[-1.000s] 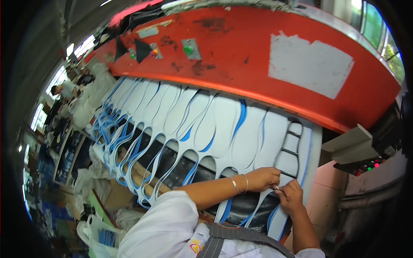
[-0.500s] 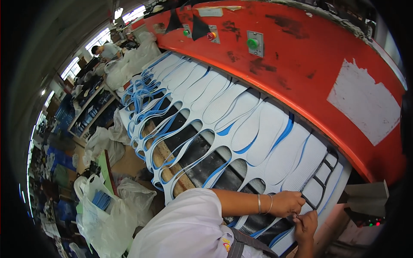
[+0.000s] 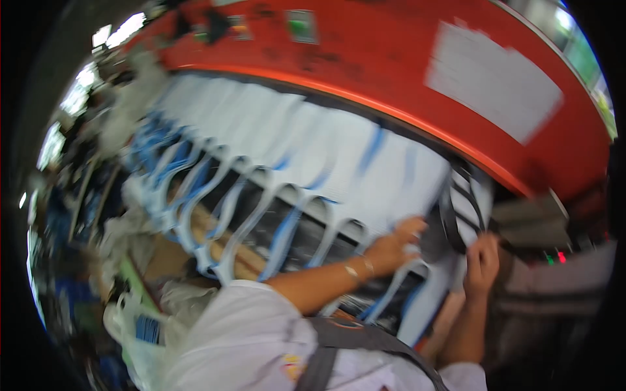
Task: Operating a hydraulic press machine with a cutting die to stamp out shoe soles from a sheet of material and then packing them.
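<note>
A white foam-like sheet (image 3: 365, 159) with blue edges lies spread across the machine's bed, its near side cut into long loops with rounded openings. At its right end is a black frame with crossbars (image 3: 464, 199), looking like a cutting die. My right hand (image 3: 481, 266) has its fingers closed at the near end of this frame. To its left, my left hand (image 3: 391, 249) is over the sheet's right part, beside a dark grey patch; its fingers are smeared by motion. A bracelet circles my left wrist.
A red machine beam (image 3: 365, 72) runs along the far side, with a green button (image 3: 300, 27) and a torn pale paper (image 3: 493, 79). Plastic bags (image 3: 140, 339) stand at lower left. A grey box (image 3: 529, 221) with small lights nearby is at the right.
My view has swung right. My hands, close together before, are now apart, the right one at the black frame. The frame has tilted, and a dark grey patch shows beside it.
</note>
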### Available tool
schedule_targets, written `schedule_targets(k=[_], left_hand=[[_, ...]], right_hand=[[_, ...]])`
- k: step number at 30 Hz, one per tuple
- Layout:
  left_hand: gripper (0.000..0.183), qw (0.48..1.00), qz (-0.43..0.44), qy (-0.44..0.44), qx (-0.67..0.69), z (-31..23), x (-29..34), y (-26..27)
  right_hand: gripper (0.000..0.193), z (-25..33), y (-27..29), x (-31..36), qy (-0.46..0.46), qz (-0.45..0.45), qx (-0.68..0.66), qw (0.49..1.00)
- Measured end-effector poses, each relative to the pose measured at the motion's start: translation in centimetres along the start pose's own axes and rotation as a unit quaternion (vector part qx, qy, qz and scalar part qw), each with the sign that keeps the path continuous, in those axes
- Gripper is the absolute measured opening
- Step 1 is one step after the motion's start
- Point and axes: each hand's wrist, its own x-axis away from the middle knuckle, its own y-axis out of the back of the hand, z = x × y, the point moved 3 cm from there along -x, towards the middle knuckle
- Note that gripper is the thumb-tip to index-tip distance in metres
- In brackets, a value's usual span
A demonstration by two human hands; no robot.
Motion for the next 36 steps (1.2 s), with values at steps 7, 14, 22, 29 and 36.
schedule_targets(k=[7, 14, 22, 29, 36], left_hand=[[0.085, 0.994, 0.04, -0.055, -0.083, -1.1, -0.5, 1.5], [0.11, 0.88, -0.095, -0.418, -0.207, -14.6, 2.0, 3.6], [0.09, 0.962, -0.08, -0.064, 0.252, -15.1, 3.2, 10.7], [0.066, 0.891, -0.061, 0.026, 0.449, -12.6, 8.8, 19.0], [0.052, 0.937, -0.032, 0.029, 0.346, -10.2, 13.7, 28.8]], right_hand=[[0.034, 1.3, 8.7, 4.5, -0.09, -0.227, -0.441, 0.864], [0.036, 8.8, 4.0, 7.3, -0.126, -0.085, -0.506, 0.849], [0.081, 14.4, -3.5, 3.3, 0.038, 0.117, -0.09, 0.988], [0.081, 17.6, -15.8, 2.2, -0.043, 0.263, -0.165, 0.95], [0.069, 23.1, -23.6, -0.5, -0.019, 0.415, -0.132, 0.9]])
